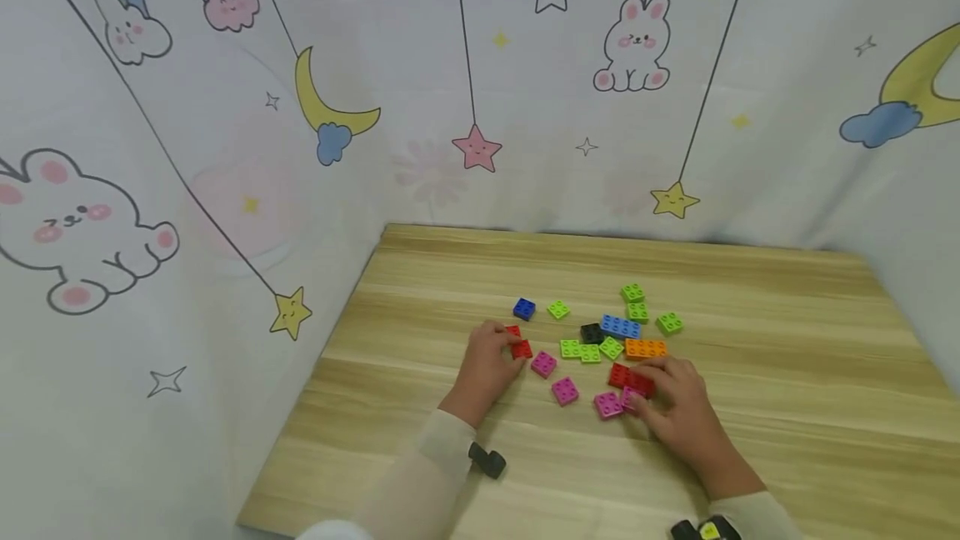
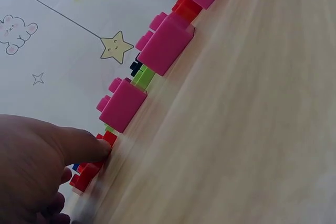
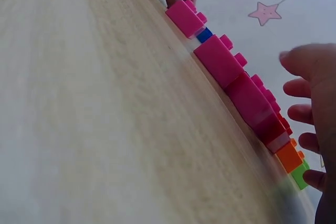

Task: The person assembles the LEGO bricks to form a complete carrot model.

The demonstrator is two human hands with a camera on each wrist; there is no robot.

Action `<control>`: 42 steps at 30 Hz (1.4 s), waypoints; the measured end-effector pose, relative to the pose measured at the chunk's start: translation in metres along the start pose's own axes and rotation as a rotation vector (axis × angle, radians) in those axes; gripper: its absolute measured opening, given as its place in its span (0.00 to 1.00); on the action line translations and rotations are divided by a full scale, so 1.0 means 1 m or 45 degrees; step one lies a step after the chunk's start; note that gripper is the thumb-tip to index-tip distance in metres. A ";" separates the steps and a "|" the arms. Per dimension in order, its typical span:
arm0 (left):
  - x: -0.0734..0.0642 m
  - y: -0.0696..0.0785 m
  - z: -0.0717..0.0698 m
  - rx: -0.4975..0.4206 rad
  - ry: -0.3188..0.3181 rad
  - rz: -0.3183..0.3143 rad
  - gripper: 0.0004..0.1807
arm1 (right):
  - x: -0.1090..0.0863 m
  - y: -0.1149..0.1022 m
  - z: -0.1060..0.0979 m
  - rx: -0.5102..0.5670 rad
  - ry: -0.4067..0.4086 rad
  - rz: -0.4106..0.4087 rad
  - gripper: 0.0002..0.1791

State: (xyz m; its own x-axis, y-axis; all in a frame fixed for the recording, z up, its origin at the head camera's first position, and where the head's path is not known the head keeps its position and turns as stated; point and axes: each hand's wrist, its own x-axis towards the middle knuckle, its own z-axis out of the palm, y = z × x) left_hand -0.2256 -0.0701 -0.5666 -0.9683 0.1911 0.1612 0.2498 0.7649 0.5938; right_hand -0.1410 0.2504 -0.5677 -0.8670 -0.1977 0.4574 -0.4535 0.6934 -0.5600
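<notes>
My left hand (image 1: 486, 365) reaches in on the left side of the bricks, with thumb and fingertips around a red brick (image 1: 521, 349). In the left wrist view a digit presses against that brick's side, and another red brick (image 1: 513, 330) lies right behind it, partly hidden. My right hand (image 1: 678, 407) hovers at the right over a longer red brick (image 1: 621, 375) and a pink brick (image 1: 631, 398), covering part of both. In the right wrist view its fingers are spread and relaxed, holding nothing. A second pink brick (image 1: 608, 405) sits just left of it.
Two more pink bricks (image 1: 565, 391) lie between the hands. Behind them are several lime green bricks (image 1: 590, 353), a black brick (image 1: 592, 333), a blue one (image 1: 621, 326), an orange one (image 1: 646, 348) and a dark blue one (image 1: 524, 308). A printed curtain (image 1: 420, 90) surrounds the wooden table (image 1: 810, 340).
</notes>
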 end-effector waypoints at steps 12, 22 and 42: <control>-0.012 0.004 -0.012 0.074 0.025 -0.020 0.14 | 0.006 0.004 -0.003 -0.086 -0.175 0.274 0.14; -0.066 0.035 -0.004 -0.114 -0.328 0.495 0.13 | 0.024 -0.007 -0.006 -0.199 -0.324 0.393 0.26; -0.069 0.049 0.008 -0.304 -0.163 0.561 0.28 | 0.031 -0.049 -0.001 -0.161 -0.154 -0.032 0.28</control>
State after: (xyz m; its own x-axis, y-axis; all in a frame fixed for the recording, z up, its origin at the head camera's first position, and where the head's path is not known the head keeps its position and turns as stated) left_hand -0.1462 -0.0409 -0.5554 -0.7602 0.5488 0.3477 0.6150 0.4357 0.6572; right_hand -0.1456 0.2110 -0.5256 -0.8779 -0.2926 0.3790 -0.4521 0.7673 -0.4548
